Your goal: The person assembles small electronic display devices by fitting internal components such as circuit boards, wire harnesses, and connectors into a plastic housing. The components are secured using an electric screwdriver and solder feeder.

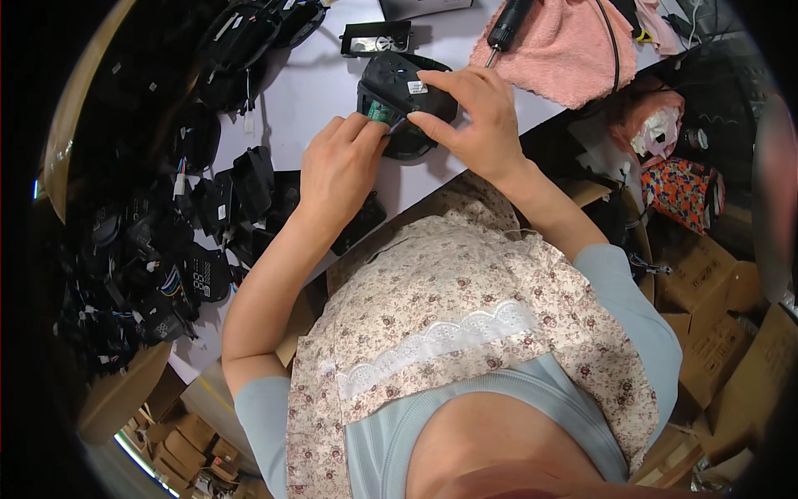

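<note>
A rounded black plastic housing [391,76] with a small white label stands partly open near the table's front edge. Between its halves shows a strip of green circuit board [380,111]. My left hand [342,162] is closed at the near left side of the housing, its curled fingertips against the board's edge; they hide part of it. From the right, my right hand [482,116] grips the upper half, with the index finger by the label and the thumb at the lower edge. A thin wire seems to run near the thumb, too small to make out.
Beyond the housing lies a black rectangular frame [376,39]. A black electric screwdriver [509,27] rests on a pink towel [573,50] at far right. Piled black display units with wires [150,266] crowd the left. Cardboard boxes [706,283] stand below right.
</note>
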Demonstrator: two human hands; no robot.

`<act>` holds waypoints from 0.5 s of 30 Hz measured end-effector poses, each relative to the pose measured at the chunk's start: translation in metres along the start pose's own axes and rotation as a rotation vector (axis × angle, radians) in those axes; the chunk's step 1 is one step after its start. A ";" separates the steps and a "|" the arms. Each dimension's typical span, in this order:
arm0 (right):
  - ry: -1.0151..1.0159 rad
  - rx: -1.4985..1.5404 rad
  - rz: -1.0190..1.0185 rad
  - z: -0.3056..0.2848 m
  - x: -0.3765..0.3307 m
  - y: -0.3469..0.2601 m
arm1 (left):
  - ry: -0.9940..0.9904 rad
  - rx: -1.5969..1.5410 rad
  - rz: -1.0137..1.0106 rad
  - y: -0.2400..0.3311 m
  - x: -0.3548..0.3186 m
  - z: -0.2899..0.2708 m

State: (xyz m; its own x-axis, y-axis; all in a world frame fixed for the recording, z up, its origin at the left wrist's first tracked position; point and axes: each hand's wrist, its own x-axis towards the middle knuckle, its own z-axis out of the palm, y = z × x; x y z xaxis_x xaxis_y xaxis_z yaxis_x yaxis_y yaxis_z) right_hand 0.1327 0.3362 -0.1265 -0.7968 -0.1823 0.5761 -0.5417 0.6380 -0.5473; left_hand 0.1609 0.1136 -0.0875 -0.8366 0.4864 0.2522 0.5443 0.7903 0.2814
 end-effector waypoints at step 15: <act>-0.027 0.014 -0.059 0.015 -0.012 -0.009 | 0.095 0.065 -0.030 0.006 -0.002 0.000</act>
State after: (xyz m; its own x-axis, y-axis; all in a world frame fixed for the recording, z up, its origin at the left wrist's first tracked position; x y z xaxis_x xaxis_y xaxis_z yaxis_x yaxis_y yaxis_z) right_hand 0.1434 0.3210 -0.1375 -0.7704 -0.2391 0.5910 -0.5911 0.6154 -0.5215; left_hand 0.1662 0.1175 -0.0867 -0.8408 0.4273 0.3324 0.5116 0.8279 0.2300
